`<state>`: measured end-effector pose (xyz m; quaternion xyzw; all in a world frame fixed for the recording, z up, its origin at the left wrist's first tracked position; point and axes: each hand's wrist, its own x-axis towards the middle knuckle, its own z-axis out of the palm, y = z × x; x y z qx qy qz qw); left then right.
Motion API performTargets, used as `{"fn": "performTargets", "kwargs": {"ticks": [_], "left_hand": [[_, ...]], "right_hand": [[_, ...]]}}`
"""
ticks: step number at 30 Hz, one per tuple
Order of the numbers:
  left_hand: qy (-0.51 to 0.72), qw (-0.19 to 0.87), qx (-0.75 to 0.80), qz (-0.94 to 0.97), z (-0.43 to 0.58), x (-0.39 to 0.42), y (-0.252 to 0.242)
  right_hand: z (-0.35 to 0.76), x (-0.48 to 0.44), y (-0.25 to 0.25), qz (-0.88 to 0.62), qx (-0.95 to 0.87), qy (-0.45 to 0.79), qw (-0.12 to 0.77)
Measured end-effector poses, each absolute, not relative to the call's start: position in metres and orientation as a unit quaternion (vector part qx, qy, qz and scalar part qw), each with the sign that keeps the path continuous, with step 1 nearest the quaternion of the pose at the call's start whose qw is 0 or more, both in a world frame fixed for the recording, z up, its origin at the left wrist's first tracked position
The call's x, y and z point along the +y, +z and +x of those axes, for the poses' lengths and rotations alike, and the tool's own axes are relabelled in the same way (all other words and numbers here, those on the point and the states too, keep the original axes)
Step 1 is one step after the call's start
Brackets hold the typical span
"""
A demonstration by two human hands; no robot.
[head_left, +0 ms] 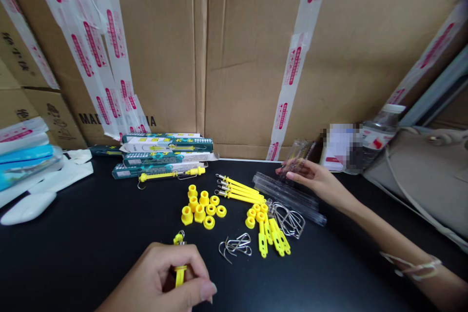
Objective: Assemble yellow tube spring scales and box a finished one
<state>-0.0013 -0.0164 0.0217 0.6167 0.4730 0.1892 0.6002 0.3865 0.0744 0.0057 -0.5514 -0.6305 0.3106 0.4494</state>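
Near the front edge, my left hand (171,273) is closed around a yellow plastic spring-scale rod (180,275) with a metal hook end poking out above the fingers. At the right, my right hand (307,175) has its fingers around clear plastic tubes (298,151), tilted up beside more clear tubes (288,195) lying on the table. Between the hands lie yellow rods with springs (241,191), yellow caps and rings (199,212), smaller yellow rings (256,212), flat yellow tabs (278,239), wire hooks (236,246) and larger wire loops (290,219).
An assembled yellow spring scale (171,174) lies before stacked green-and-white boxes (164,156). Large cardboard boxes (248,58) wall off the back. White and blue plastic packets (29,161) sit left; a bottle (378,136) and a grey bag (424,175) stand right.
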Motion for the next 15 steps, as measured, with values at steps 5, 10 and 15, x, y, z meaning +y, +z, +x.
{"fn": "performTargets", "kwargs": {"ticks": [5, 10, 15], "left_hand": [[0.181, 0.607, 0.474, 0.612, -0.0008, -0.0163, 0.0236], [0.190, 0.602, 0.471, 0.616, -0.0017, -0.0152, 0.0215], [0.191, 0.601, 0.474, 0.615, -0.0015, -0.0162, 0.0216]], "right_hand": [[0.3867, 0.0757, 0.0036, -0.551, -0.630, 0.307, 0.452], [0.3874, 0.0763, 0.0009, -0.543, -0.627, 0.316, 0.459], [0.3933, 0.0785, 0.0003, -0.525, -0.619, 0.336, 0.478]]}}
